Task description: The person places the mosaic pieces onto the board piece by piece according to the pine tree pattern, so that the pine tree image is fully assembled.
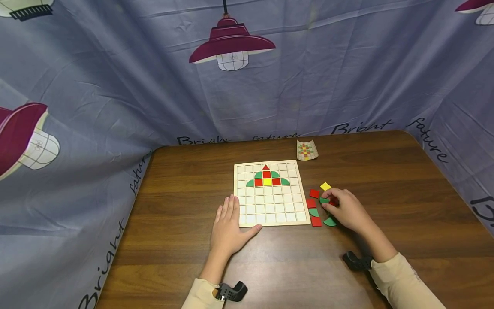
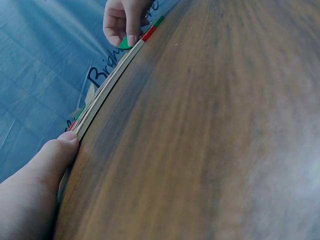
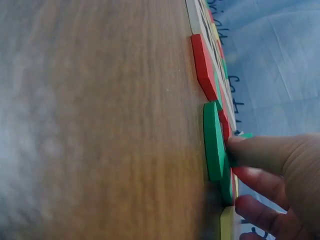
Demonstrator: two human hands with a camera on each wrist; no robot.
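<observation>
My right grip (image 1: 349, 210) is narrow, pinching a green piece (image 1: 324, 200) beyond the right edge of the grid board (image 1: 274, 214), among loose pieces (image 1: 316, 222). My left grip (image 1: 229, 231), spread wide, touches the board's left and near edges. Cells towards its far edge hold a red triangle (image 1: 265, 167), red squares (image 1: 266, 174), green quarter-circles (image 1: 285, 182), one yellow square (image 1: 267, 182); a card (image 1: 306, 151) lies by the surface's (image 1: 185, 214) far edge

Head view: diffuse light fell on desk (image 1: 185, 180); pale sheen spread between forearms (image 1: 379, 243), with soft shadow beside right one; folds shaded curtain (image 1: 166, 86). Left wrist view: glare whitened right margin; grain was soft. Right wrist view: glare paled left margin; dark blur lay at bottom.
</observation>
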